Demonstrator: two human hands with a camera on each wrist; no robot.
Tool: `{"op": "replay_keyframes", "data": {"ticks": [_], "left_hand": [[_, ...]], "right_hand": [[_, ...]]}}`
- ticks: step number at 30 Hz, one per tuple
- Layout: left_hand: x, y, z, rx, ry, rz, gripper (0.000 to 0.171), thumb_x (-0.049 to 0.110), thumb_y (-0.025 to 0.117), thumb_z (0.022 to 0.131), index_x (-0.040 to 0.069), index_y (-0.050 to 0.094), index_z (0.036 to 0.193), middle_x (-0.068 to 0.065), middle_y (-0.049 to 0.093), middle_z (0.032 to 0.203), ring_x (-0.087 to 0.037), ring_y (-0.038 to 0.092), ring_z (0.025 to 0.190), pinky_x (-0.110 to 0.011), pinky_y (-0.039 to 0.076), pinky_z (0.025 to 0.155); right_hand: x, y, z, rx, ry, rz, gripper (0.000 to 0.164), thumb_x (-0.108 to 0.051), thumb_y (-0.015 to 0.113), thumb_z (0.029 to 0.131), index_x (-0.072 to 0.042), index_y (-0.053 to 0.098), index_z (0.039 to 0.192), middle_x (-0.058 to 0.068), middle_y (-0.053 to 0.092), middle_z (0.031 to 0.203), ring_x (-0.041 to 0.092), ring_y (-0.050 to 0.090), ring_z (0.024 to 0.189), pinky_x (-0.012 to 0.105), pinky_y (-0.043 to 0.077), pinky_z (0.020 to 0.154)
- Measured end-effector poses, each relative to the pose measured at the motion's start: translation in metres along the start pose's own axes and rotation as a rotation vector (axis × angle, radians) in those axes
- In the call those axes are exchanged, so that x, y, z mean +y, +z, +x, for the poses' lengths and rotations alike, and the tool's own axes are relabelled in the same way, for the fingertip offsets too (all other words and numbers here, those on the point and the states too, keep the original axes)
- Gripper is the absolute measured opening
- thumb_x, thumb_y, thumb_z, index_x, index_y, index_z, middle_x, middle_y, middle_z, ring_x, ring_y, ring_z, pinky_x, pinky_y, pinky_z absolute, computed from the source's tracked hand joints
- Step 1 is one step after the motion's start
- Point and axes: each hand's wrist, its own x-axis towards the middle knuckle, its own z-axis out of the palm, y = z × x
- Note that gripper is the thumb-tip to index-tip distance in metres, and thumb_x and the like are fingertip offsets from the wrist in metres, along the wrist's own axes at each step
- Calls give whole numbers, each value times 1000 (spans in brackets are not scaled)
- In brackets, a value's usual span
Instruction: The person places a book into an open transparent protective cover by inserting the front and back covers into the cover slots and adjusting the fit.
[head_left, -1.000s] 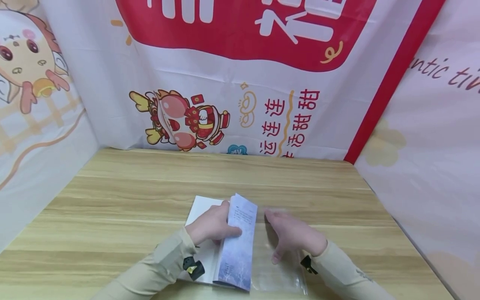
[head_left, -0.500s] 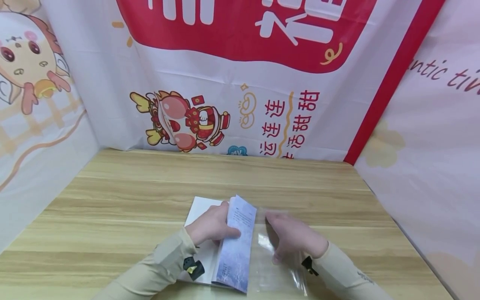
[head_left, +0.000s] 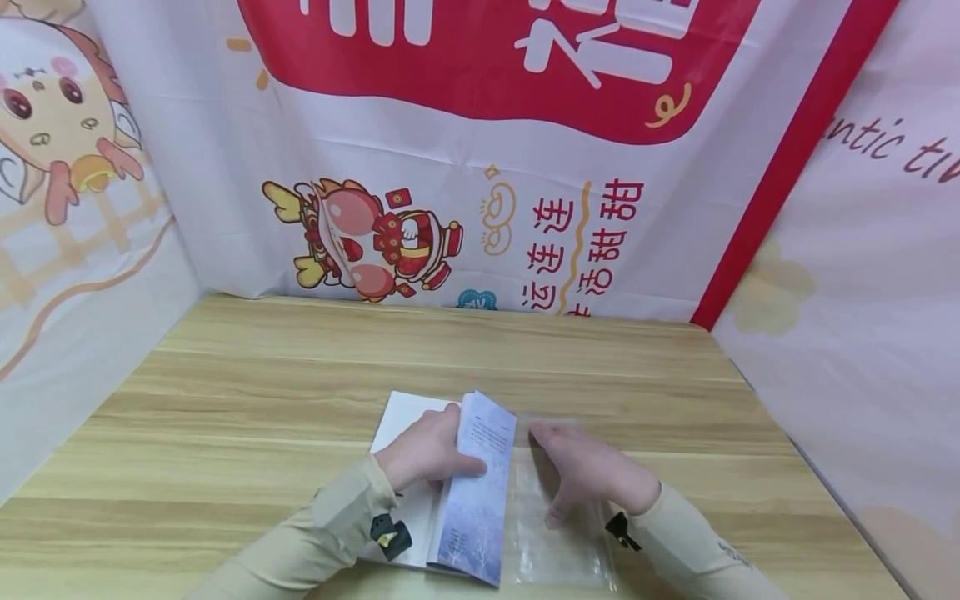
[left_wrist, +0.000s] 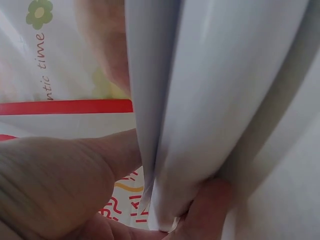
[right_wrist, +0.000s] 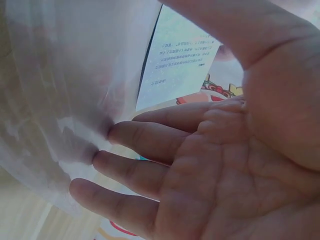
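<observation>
A book [head_left: 477, 508] with a pale purple printed flap lies on the table in the head view, a white page [head_left: 401, 417] showing at its left. My left hand [head_left: 427, 450] grips the flap side, thumb on the printed face and fingers round behind. Up close in the left wrist view, the curved white sheets [left_wrist: 215, 90] stand between thumb and fingers. Right of the book, a clear plastic cover [head_left: 551, 554] lies spread out. My right hand [head_left: 596, 471] rests on it, and straight fingertips [right_wrist: 120, 132] touch the film in the right wrist view.
The wood-grain table [head_left: 300, 358] extends beyond the book on every visible side. A printed cloth backdrop [head_left: 450, 150] rises along its far edge, with more cloth [head_left: 847, 333] at the right and left.
Both hands hold nearly the same places. Reflections on the clear plastic cover have shifted, and its left edge shows a little apart from the book.
</observation>
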Motion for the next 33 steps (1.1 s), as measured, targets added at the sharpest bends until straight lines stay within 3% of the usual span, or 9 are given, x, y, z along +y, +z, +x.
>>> {"op": "replay_keyframes", "data": {"ticks": [10, 14, 18, 22, 25, 33], "left_hand": [[0, -2, 0, -16, -3, -28, 67, 17, 77, 76, -4, 37, 126, -6, 59, 77, -16, 61, 56, -32, 50, 44], [0, -2, -1, -17, -10, -25, 63, 17, 77, 76, -3, 39, 123, -6, 58, 78, -16, 61, 57, -31, 51, 44], [0, -2, 0, -11, -12, -11, 59, 18, 77, 76, -3, 42, 118, -7, 58, 78, -15, 61, 56, -30, 50, 44], [-1, -1, 0, -2, -10, -1, 58, 18, 77, 76, -3, 42, 117, -7, 57, 78, -15, 60, 55, -30, 50, 43], [-1, -1, 1, 1, -8, -4, 58, 18, 77, 76, -4, 42, 116, -8, 57, 78, -16, 60, 54, -31, 50, 43], [-1, 0, 1, -1, -25, -5, 60, 18, 77, 76, -5, 42, 119, -8, 57, 77, -16, 60, 54, -31, 50, 43]], "right_hand": [[0, 1, 1, 2, 3, 4, 85, -30, 91, 44, -10, 48, 114, 9, 57, 116, 28, 52, 112, 43, 41, 95], [-1, 1, 2, 13, 15, 11, 77, -25, 91, 46, -11, 50, 110, 2, 58, 103, 21, 55, 99, 37, 46, 87], [-1, 4, 3, 4, 13, -1, 93, -40, 88, 54, 0, 48, 128, 14, 55, 124, 29, 50, 116, 41, 39, 98], [0, 9, 5, -35, 17, -9, 123, -61, 79, 55, 3, 27, 147, 20, 23, 151, 38, 19, 138, 47, 19, 109], [3, 10, 6, -42, 12, -5, 124, -62, 78, 55, 0, 25, 148, 17, 18, 154, 37, 14, 140, 46, 17, 110], [4, 9, 8, -25, 13, -35, 112, -53, 81, 57, -2, 35, 145, 12, 27, 151, 35, 26, 137, 46, 23, 108]]}}
